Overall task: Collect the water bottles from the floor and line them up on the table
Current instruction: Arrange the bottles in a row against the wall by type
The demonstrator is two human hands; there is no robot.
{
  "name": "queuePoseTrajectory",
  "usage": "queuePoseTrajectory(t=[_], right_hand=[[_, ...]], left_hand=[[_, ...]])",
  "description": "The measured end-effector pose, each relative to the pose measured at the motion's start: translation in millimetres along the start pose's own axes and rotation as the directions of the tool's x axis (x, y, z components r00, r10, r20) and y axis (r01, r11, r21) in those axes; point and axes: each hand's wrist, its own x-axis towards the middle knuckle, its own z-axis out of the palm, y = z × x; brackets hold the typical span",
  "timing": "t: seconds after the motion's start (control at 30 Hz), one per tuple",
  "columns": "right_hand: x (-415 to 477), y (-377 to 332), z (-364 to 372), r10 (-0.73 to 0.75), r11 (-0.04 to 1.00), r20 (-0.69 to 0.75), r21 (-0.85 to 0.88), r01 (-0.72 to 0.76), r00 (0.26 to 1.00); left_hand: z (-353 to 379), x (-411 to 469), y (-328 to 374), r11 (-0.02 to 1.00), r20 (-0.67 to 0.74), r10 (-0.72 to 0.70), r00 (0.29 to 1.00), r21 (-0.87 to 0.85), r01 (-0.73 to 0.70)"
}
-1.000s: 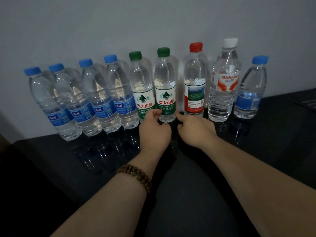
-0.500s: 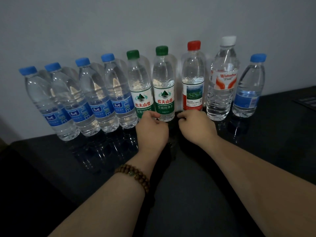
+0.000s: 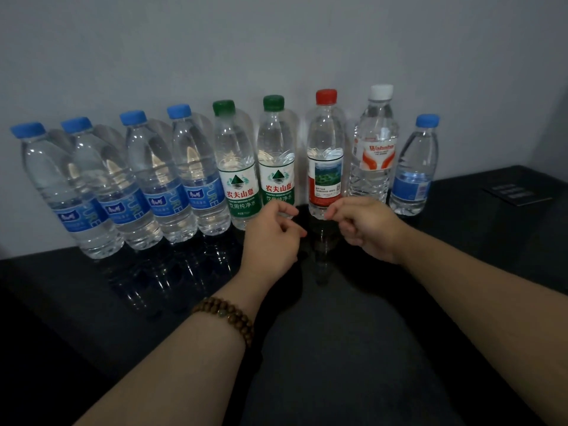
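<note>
Several water bottles stand in a row on the black table [image 3: 353,348], against the wall. From the left come several blue-capped bottles [image 3: 147,179], two green-capped bottles [image 3: 236,179] [image 3: 276,167], a red-capped bottle [image 3: 325,167], a white-capped bottle [image 3: 373,155] and a small blue-capped bottle [image 3: 413,176]. My left hand [image 3: 270,238] hovers before the base of the second green-capped bottle, fingers loosely curled, a fingertip at its base. My right hand [image 3: 365,229] sits by the foot of the red-capped bottle, fingers loosely curled, holding nothing.
A grey wall [image 3: 276,41] rises right behind the bottles. A dark flat card or pad [image 3: 516,192] lies on the table at the far right. The table's left edge [image 3: 37,265] drops off beside the leftmost bottle. A bead bracelet [image 3: 227,315] circles my left wrist.
My hands have drawn apart: the right one shifted right, from the gap between the green and red bottles to the red bottle's base. The bottles stay in place.
</note>
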Motion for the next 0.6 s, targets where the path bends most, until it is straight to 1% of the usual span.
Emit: queuePoseTrajectory(t=[0.07,0.1,0.23,0.3,0.33,0.4,0.47,0.53,0.6], right_hand=[[-3.1,3.8,-6.9,-0.040,0.991,0.012,0.124,0.039,0.999],[-2.9,4.9,-6.9,-0.057,0.987,0.005,0.149,0.055,0.998],[2.4,6.9,-2.0,-0.075,0.990,-0.064,0.115,0.082,0.995],[2.6,9.1,-0.8,-0.127,0.991,-0.118,0.029,0.131,0.985],[2.1,10.2,0.6,-0.178,0.984,-0.157,-0.049,0.172,0.971],[3.8,14.3,4.8,-0.314,0.935,-0.251,-0.246,0.254,0.916],[4.3,16.5,8.1,-0.450,0.854,-0.301,-0.419,0.308,0.841],[4.1,17.3,9.5,-0.511,0.808,-0.329,-0.500,0.313,0.794],[4.9,17.2,7.7,-0.502,0.819,-0.367,-0.493,0.294,0.783]], left_hand=[[-0.5,0.7,-0.7,1.000,0.005,-0.008,1.000,0.009,0.008],[-0.4,1.2,-0.9,1.000,0.008,-0.009,1.000,0.018,0.009],[1.4,2.7,-3.7,0.998,0.029,-0.006,1.000,0.062,0.004],[1.9,2.4,-4.3,0.997,0.037,0.007,0.999,0.081,-0.010],[2.1,2.0,-4.1,0.996,0.038,0.019,0.999,0.092,-0.023],[2.8,-0.5,-3.3,0.991,0.021,0.053,0.998,0.120,-0.055],[6.6,-2.9,-2.3,0.981,0.006,0.107,0.994,0.159,-0.107],[13.1,-5.0,0.8,0.975,-0.006,0.139,0.990,0.177,-0.136],[20.0,-6.5,9.6,0.975,-0.010,0.117,0.993,0.191,-0.113]])
